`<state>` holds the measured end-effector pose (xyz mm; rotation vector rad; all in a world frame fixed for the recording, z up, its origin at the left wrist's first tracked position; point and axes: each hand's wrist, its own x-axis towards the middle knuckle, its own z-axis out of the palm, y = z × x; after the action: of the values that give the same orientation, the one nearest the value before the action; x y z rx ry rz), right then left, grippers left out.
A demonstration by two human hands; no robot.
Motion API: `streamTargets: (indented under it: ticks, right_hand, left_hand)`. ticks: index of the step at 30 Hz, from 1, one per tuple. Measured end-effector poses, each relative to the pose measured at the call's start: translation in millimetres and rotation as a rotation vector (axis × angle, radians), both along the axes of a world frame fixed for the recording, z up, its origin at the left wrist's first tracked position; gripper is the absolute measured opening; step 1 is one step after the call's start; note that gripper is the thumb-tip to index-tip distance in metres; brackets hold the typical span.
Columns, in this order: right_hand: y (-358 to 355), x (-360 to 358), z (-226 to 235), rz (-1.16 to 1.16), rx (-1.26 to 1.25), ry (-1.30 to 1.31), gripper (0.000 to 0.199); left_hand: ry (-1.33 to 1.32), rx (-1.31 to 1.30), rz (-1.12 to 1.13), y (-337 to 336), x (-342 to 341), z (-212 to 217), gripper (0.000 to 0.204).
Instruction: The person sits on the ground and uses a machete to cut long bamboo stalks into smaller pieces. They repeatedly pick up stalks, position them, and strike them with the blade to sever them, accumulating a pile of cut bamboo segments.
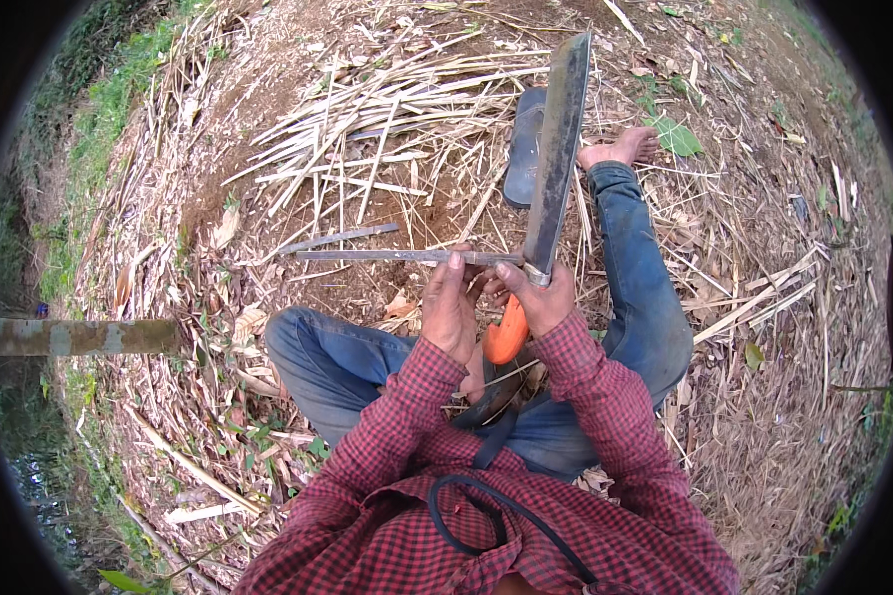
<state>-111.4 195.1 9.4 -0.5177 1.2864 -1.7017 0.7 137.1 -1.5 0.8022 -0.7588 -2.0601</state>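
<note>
My right hand [548, 299] is closed on a machete, its orange handle [507, 332] showing below the palm. The long dark blade [558, 149] points away from me, widening toward its squared tip. My left hand [448, 315] pinches a thin, greyish bamboo strip [367, 255], which stretches out to the left. The strip's right end meets the base of the blade at my right fingers. Both hands are close together above my lap. Another short grey strip [339, 238] lies on the ground just beyond the held one.
A loose pile of pale split strips [387, 124] lies ahead. A dark sandal [524, 149] is beside the blade, near my bare foot [620, 149]. Dry leaves and shavings cover the ground around my bent legs [650, 322]. A trunk or pole [79, 337] juts in from the left.
</note>
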Motion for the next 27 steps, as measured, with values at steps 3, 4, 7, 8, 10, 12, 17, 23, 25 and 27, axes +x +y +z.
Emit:
streamTargets:
  ticks: [3, 4, 7, 8, 10, 12, 17, 23, 25, 27]
  right_hand:
    - [-4, -1, -11, -0.076, -0.013, -0.046, 0.020]
    - [-4, -4, -16, -0.096, -0.023, -0.049, 0.020]
    - [0, -21, -25, -0.142, 0.013, -0.054, 0.018]
    - [3, -29, -24, -0.145, 0.027, -0.069, 0.018]
    - [7, -40, -21, -0.126, 0.068, -0.077, 0.018]
    - [11, -52, -16, -0.117, 0.100, -0.118, 0.018]
    - [10, -59, -10, -0.080, 0.100, -0.119, 0.022]
    - [23, -66, 3, -0.078, 0.346, 0.945, 0.023]
    - [27, -55, 13, 0.035, 0.339, 1.223, 0.029]
    - [30, -42, 16, 0.173, 0.206, 1.358, 0.033]
  left_hand:
    - [-0.013, 0.018, -0.046, 3, 1, -9, 0.029]
    - [-0.031, 0.026, -0.075, 5, 0, -10, 0.029]
    - [-0.334, -0.135, -0.224, 15, 19, 8, 0.030]
    - [-0.471, -0.305, -0.282, 23, 32, 23, 0.030]
    - [-0.792, -0.956, -0.232, 19, 52, 56, 0.030]
    - [-1.022, -1.507, -0.132, -3, 61, 65, 0.028]
    - [-1.193, -0.949, -0.748, -27, 96, 52, 0.025]
    - [-0.502, -0.039, -0.704, -16, 95, 38, 0.027]
    - [-0.426, 0.099, -0.628, -11, 87, 41, 0.026]
    - [-0.376, 0.160, -0.582, -7, 81, 43, 0.025]
